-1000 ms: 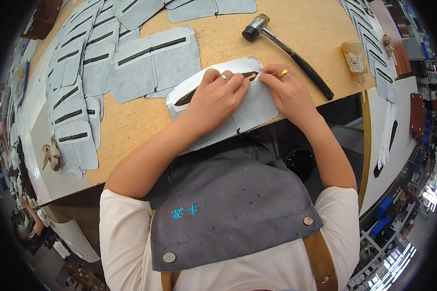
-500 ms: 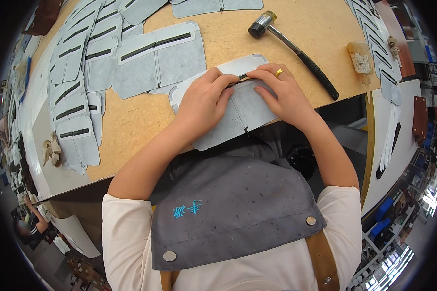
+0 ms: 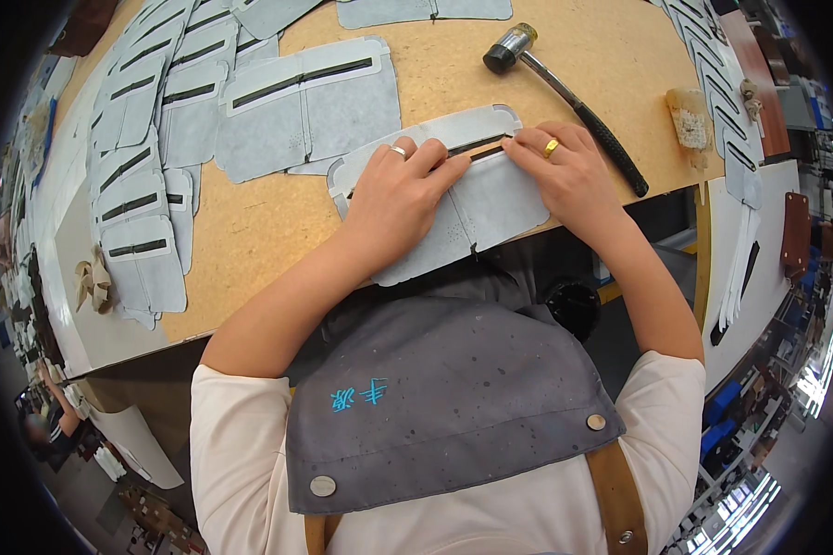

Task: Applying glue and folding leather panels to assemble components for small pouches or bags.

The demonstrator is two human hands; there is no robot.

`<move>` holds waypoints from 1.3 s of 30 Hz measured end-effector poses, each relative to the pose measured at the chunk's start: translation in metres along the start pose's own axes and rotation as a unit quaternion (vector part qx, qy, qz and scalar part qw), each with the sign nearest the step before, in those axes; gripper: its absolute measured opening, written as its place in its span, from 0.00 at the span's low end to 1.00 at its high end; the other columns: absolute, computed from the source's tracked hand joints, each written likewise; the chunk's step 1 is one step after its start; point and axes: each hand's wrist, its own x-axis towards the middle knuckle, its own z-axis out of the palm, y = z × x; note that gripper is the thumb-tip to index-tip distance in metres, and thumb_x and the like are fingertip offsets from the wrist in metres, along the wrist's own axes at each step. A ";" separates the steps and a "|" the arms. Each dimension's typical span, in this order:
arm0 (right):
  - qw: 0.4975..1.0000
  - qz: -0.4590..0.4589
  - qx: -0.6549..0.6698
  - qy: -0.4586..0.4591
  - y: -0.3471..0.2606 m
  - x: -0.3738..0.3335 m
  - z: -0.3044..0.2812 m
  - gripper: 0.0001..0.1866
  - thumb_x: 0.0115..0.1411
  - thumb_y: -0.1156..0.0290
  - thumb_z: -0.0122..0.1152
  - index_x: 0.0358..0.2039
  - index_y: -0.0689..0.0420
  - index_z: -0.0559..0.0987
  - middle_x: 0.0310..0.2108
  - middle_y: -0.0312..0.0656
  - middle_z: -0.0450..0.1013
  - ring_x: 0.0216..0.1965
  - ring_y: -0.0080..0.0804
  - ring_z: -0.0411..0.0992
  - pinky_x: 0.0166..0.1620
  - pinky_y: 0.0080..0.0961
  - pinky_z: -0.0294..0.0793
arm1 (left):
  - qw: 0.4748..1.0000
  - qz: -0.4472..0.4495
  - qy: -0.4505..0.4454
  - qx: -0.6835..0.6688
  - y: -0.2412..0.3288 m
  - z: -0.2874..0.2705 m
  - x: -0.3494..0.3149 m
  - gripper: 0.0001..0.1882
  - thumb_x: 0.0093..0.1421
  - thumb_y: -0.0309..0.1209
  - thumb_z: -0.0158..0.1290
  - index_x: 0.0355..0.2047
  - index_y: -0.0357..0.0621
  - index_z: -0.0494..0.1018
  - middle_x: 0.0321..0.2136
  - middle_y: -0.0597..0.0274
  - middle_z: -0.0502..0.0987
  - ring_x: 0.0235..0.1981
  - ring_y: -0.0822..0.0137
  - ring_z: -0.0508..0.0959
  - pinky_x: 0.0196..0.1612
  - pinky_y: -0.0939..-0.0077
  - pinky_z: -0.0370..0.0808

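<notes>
A grey leather-like panel (image 3: 504, 199) with rounded corners lies at the table's front edge, its near part reaching over that edge. Across it runs a long slot with a black zipper strip (image 3: 479, 145). My left hand (image 3: 393, 203) rests over the panel's left part, fingers curled and thumb pointing right along the slot; its fingertips press on the panel. At the slot's right end, my right hand (image 3: 569, 176) pinches the edge of the panel by the black strip, fingertips partly hidden. Each hand wears a ring.
A mallet (image 3: 565, 88) with a black grip lies beyond my right hand. Beside it sits a yellowish block (image 3: 690, 120). Similar grey panels lie stacked at the left (image 3: 143, 208), with a larger one (image 3: 329, 106) just beyond my left hand. More overlap at the far right (image 3: 717, 92).
My hands have moved apart: the right slid right along the slot to its end, the left shifted slightly and its thumb stretched out. More of the black strip shows between them.
</notes>
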 end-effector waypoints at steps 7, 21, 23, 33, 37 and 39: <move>0.941 0.151 0.301 0.038 -0.034 0.021 0.017 0.13 0.53 0.77 0.59 0.40 0.58 0.76 0.39 0.42 0.71 0.43 0.40 0.70 0.47 0.33 0.68 | 0.994 -0.071 0.022 -0.086 -0.001 -0.009 -0.005 0.13 0.55 0.23 0.54 0.42 0.45 0.75 0.33 0.59 0.73 0.36 0.57 0.73 0.39 0.67 0.67; 0.968 0.078 0.237 -0.009 -0.034 0.031 0.017 0.10 0.53 0.76 0.59 0.37 0.52 0.80 0.35 0.33 0.72 0.39 0.33 0.68 0.41 0.31 0.65 | 0.977 -0.137 0.052 -0.153 -0.004 -0.011 -0.020 0.09 0.55 0.22 0.55 0.37 0.44 0.77 0.33 0.59 0.74 0.36 0.57 0.73 0.40 0.66 0.67; 0.971 0.067 0.227 -0.013 -0.034 0.033 0.015 0.10 0.54 0.75 0.59 0.38 0.51 0.80 0.34 0.32 0.71 0.38 0.32 0.68 0.40 0.31 0.65 | 0.980 -0.127 0.047 -0.149 -0.005 -0.011 -0.020 0.09 0.55 0.22 0.55 0.37 0.44 0.78 0.32 0.59 0.74 0.36 0.57 0.73 0.40 0.67 0.67; 0.990 0.006 0.128 -0.060 -0.037 0.036 0.010 0.08 0.51 0.75 0.58 0.33 0.52 0.77 0.37 0.32 0.71 0.38 0.31 0.68 0.37 0.30 0.64 | 0.982 -0.108 0.047 -0.145 -0.007 -0.009 -0.020 0.09 0.54 0.22 0.55 0.36 0.43 0.77 0.33 0.61 0.74 0.35 0.58 0.72 0.39 0.66 0.66; 0.996 -0.042 0.036 -0.070 -0.048 0.037 0.008 0.08 0.51 0.75 0.57 0.34 0.53 0.75 0.38 0.33 0.70 0.38 0.32 0.67 0.38 0.31 0.65 | 0.987 -0.085 0.046 -0.125 -0.008 -0.007 -0.021 0.10 0.54 0.22 0.54 0.38 0.43 0.76 0.33 0.61 0.73 0.35 0.58 0.72 0.40 0.66 0.66; 0.996 -0.056 0.017 -0.062 -0.046 0.036 0.011 0.09 0.51 0.76 0.57 0.34 0.54 0.75 0.38 0.34 0.70 0.38 0.32 0.67 0.38 0.31 0.65 | 0.986 -0.086 0.051 -0.134 -0.008 -0.007 -0.021 0.10 0.54 0.22 0.54 0.38 0.43 0.76 0.33 0.61 0.72 0.36 0.57 0.72 0.40 0.66 0.65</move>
